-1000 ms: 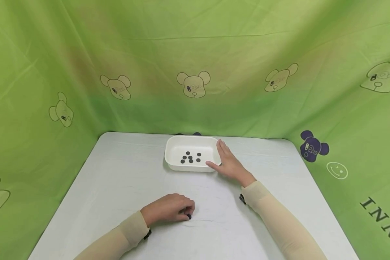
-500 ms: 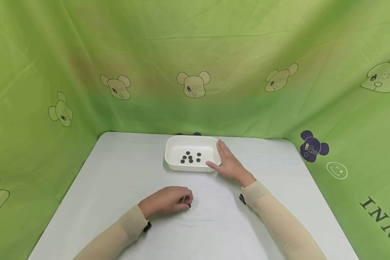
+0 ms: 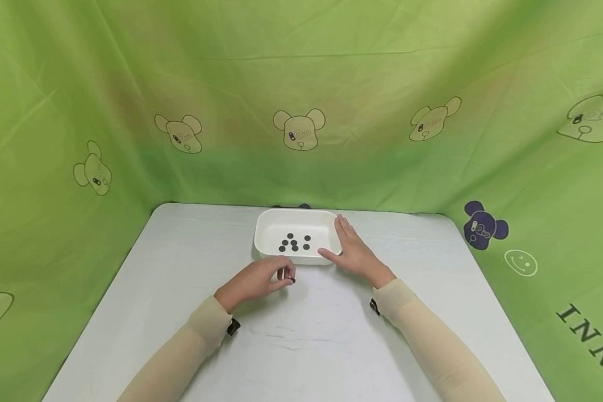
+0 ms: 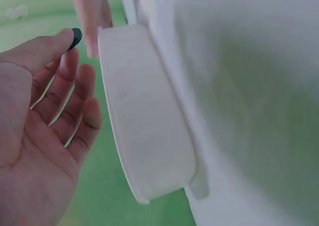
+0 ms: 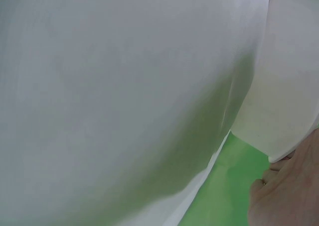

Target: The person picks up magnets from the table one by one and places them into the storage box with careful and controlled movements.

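Observation:
Between the thumb and fingertip of my left hand [image 3: 258, 280] is a small black disc [image 4: 75, 38], pinched just in front of a white plastic tray [image 3: 276, 224]. The left wrist view shows the other fingers loosely bent beside the tray's outer wall [image 4: 142, 101]. My right hand [image 3: 355, 251] rests on the tray's right end, fingers straight along the rim and thumb over the front corner. Several more black discs, one of them a disc [image 3: 307, 238] towards the right, lie flat and scattered on the tray floor.
The tray stands near the far edge of a white-covered table [image 3: 301, 346]. A green curtain [image 3: 301, 173] with printed bear heads hangs behind and on both sides. Each sleeve carries a black strap piece at the wrist.
My left hand has lifted from the near part of the table and moved forward to the tray's front, carrying the black disc. The right hand and tray have stayed put.

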A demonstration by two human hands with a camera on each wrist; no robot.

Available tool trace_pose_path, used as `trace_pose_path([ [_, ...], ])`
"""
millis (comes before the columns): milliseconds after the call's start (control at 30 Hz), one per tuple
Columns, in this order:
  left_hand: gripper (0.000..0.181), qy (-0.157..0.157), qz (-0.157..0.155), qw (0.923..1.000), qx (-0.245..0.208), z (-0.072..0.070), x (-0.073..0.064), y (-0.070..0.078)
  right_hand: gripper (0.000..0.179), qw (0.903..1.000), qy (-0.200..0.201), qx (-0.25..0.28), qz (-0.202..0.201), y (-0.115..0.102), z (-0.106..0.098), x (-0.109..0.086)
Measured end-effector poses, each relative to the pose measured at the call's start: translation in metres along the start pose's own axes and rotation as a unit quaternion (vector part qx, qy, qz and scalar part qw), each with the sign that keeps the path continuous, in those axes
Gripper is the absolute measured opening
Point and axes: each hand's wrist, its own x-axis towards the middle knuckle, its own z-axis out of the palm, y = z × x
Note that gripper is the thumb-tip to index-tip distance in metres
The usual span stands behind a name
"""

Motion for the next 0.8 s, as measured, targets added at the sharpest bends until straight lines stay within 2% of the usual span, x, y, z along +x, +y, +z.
trace_pose_path([
  [400,0.009,0.058,-0.008,0.9983,0.0,-0.008,0.039,-0.006,0.116,1.0,0.0,0.001,0.0,0.001,0.0,0.0],
  [633,0.009,0.056,-0.027,0.9981,0.003,-0.009,0.061,-0.016,0.115,1.0,0.001,0.002,-0.003,-0.001,-0.001,-0.001],
  [800,0.008,0.04,-0.04,0.9984,-0.006,-0.007,0.075,-0.021,0.113,1.0,0.004,0.001,-0.003,0.0,0.0,-0.001],
])
